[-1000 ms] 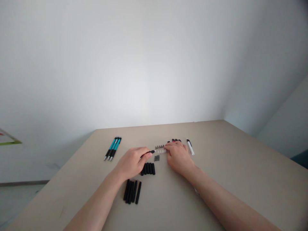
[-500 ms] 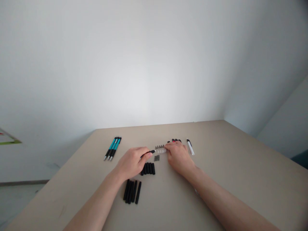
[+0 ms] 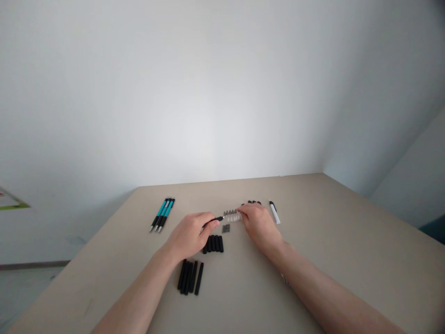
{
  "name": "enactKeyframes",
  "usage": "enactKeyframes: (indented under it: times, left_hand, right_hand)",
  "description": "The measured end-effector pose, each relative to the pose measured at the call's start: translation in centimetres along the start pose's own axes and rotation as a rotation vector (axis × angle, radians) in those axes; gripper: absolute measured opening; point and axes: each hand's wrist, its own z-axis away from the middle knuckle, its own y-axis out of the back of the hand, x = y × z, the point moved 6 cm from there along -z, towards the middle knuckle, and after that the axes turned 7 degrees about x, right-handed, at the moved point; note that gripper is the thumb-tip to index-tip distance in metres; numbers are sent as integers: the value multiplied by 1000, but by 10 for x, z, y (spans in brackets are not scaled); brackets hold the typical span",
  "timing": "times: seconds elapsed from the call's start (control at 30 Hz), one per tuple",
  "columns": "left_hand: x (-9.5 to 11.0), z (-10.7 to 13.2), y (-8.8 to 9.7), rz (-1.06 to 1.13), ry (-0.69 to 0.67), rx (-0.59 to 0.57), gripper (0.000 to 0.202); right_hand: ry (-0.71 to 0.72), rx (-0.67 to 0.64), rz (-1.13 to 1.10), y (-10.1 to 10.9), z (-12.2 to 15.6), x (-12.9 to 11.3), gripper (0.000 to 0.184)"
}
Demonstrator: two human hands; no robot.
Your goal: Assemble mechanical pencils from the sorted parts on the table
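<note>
My left hand (image 3: 191, 234) is closed round a slim black pen barrel (image 3: 218, 219), whose thin pale end points right. Just beyond that end stands a row of small metal cone tips (image 3: 230, 212), with a row of clear little plastic pieces (image 3: 233, 219) in front of it. The fingers of my right hand (image 3: 260, 225) are pinched together at the right end of the cone row; what is between them is too small to make out. Small dark grey springs (image 3: 225, 228) lie between my hands. Several short black grips (image 3: 216, 244) are lined up below, partly covered by my left hand.
Several longer black tubes (image 3: 190, 277) lie near my left forearm. Three teal and black pens (image 3: 162, 214) rest at the left. Behind my right hand are black pieces (image 3: 254, 202), partly hidden. A white and black pen-like piece (image 3: 274, 212) lies farther right. A wall borders the table's far edge.
My right fingers have lifted and drawn slightly into a pinch at the end of the cone row. The left hand keeps the pen barrel in nearly the same place.
</note>
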Motion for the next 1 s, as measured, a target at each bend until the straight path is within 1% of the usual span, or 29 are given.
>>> enactKeyframes:
  times: [0.07, 0.17, 0.27, 0.37, 0.43, 0.7, 1.0]
  left_hand:
    - [1, 0, 0, -3, 0, -3, 31]
    - [2, -1, 1, -1, 3, -2, 32]
    - [2, -1, 1, 2, 4, -1, 32]
    - [1, -1, 1, -2, 0, -3, 32]
    - [1, -1, 0, -3, -2, -3, 31]
    - [3, -1, 1, 13, -21, 9, 32]
    - [2, 0, 2, 19, -25, 10, 32]
  right_hand:
    - [13, 70, -57, 6, 0, -2, 28]
    - [64, 208, -215, 17, 3, -11, 25]
    - [125, 278, -388, 23, 8, -23, 21]
    - [155, 282, -501, 24, 11, -32, 17]
    - [159, 280, -536, 25, 12, -35, 16]
    - [144, 240, -564, 22, 13, -33, 13]
    - [80, 217, -584, 19, 14, -32, 10]
